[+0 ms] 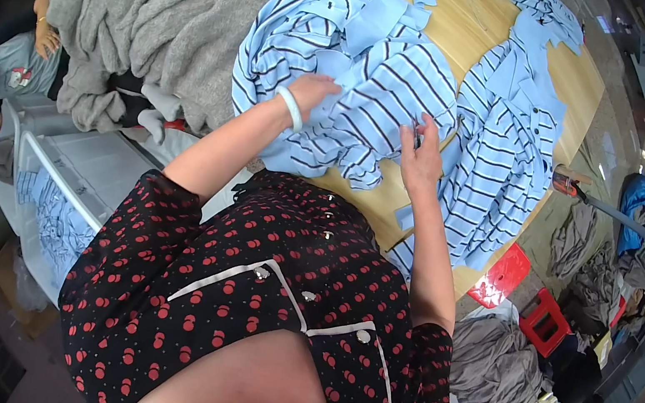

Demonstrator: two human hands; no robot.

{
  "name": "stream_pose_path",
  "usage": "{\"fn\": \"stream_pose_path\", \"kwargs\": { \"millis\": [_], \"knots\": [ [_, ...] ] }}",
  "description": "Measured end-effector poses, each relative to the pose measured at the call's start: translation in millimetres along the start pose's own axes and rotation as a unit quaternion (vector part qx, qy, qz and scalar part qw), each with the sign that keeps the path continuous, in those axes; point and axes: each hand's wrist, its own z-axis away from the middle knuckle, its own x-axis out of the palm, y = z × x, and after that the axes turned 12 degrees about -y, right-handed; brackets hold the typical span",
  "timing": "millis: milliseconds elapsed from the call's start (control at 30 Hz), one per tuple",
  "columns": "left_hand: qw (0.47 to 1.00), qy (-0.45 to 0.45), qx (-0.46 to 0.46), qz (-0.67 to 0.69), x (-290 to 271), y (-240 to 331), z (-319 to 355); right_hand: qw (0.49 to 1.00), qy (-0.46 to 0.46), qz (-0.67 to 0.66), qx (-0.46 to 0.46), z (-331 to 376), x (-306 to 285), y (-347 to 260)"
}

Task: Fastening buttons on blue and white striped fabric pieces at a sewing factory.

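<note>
A light blue shirt with dark and white stripes [400,75] lies bunched on the wooden table in front of me. My left hand [311,95], with a pale bangle at the wrist, has its fingers closed at a fold in the shirt's middle. At the shirt's right edge is my right hand [422,157], its fingers curled around a small dark pointed tool [417,135]; most of that tool is hidden. More striped shirts [491,157] lie heaped to the right of this hand.
Grey knit fabric [193,8] is piled high at the left. Below it stands a pale bin [59,185] with striped cloth inside. Another person [23,70] is at far left. Red stools [545,321] and grey cloth heaps [494,368] stand beyond the wooden table [578,103].
</note>
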Motion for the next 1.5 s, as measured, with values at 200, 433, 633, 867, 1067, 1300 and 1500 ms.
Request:
{"fn": "stream_pose_path", "kwargs": {
  "millis": [200, 433, 633, 867, 1067, 1300, 1500],
  "knots": [
    [0.988, -0.141, -0.007, 0.068, 27.6, 24.4, 51.8, 0.997, -0.04, -0.036, 0.046, 16.7, -23.6, -31.8],
    [0.945, -0.282, 0.163, -0.041, 67.5, 90.8, 121.1, 0.973, 0.016, -0.165, -0.161, 39.5, -63.5, -93.8],
    [0.941, -0.296, 0.159, -0.024, 78.0, 91.8, 128.6, 0.977, 0.007, -0.045, -0.208, 42.6, -78.6, -103.4],
    [0.939, -0.304, 0.151, -0.05, 82.5, 88.0, 121.9, 0.975, 0.017, -0.043, -0.217, 42.9, -77.9, -97.8],
    [0.941, -0.314, 0.124, -0.025, 84.7, 88.1, 118.8, 0.978, 0.007, -0.045, -0.201, 40.7, -81.4, -96.7],
    [0.946, -0.305, 0.106, 0.013, 85.2, 91.1, 117.2, 0.982, 0.03, -0.034, -0.182, 34.5, -83.5, -97.4],
    [0.948, -0.303, 0.089, 0.046, 82.5, 92.3, 109.5, 0.983, 0.026, -0.055, -0.17, 34.8, -77.3, -95.9]
  ]
}}
